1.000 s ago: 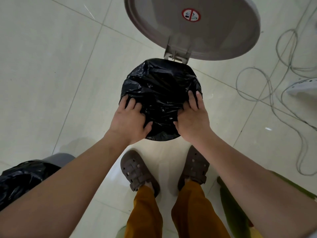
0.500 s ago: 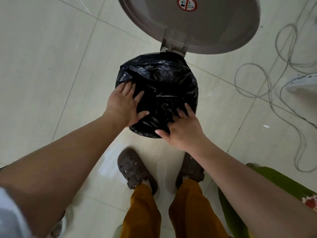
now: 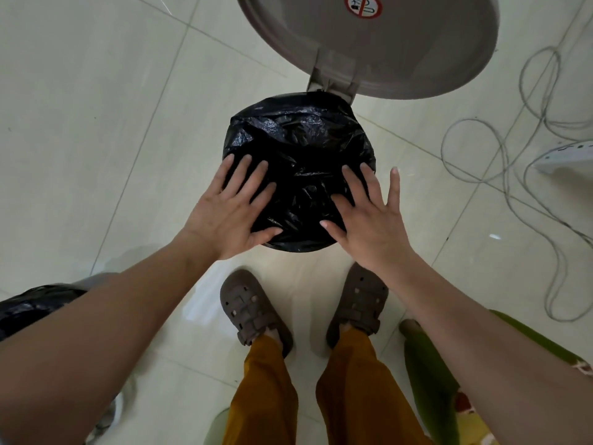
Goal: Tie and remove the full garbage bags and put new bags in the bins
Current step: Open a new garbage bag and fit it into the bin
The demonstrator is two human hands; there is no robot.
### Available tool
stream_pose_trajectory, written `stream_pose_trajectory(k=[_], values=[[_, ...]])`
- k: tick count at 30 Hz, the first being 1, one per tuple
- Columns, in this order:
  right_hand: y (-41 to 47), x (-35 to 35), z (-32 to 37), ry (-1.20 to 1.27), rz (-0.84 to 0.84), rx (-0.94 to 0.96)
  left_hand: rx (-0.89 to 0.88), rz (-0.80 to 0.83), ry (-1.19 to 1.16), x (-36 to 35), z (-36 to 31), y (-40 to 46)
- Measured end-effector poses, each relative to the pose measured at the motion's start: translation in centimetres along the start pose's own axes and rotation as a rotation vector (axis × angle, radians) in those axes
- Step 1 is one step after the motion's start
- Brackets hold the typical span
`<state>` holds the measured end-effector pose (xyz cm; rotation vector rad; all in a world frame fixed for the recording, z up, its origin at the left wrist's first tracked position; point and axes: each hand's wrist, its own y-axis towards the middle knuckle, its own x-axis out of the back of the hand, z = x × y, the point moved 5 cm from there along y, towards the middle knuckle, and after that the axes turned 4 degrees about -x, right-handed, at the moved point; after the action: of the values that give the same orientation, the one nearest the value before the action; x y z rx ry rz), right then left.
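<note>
With the black bag (image 3: 300, 162) draped over the bin under the raised lid (image 3: 378, 46), left hand (image 3: 229, 216) & right hand (image 3: 369, 226) are spread flat on its near side, nothing gripped, so the liner could be dragged off the rim if pressed unevenly

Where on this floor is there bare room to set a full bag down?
Bare tile lies left of the bin's black bag, beyond the left hand. It is crowded to the right, where looped cables trail, and near the feet, by the green object.
</note>
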<state>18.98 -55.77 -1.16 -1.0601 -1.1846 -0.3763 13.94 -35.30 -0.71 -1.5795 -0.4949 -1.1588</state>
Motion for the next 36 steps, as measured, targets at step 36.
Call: stream_pose_trajectory(k=[36], values=[[-14.0, 18.7, 31.0, 0.013, 0.083, 0.888, 1.677, -0.149, -0.961, 2.0, -9.9, -40.6]])
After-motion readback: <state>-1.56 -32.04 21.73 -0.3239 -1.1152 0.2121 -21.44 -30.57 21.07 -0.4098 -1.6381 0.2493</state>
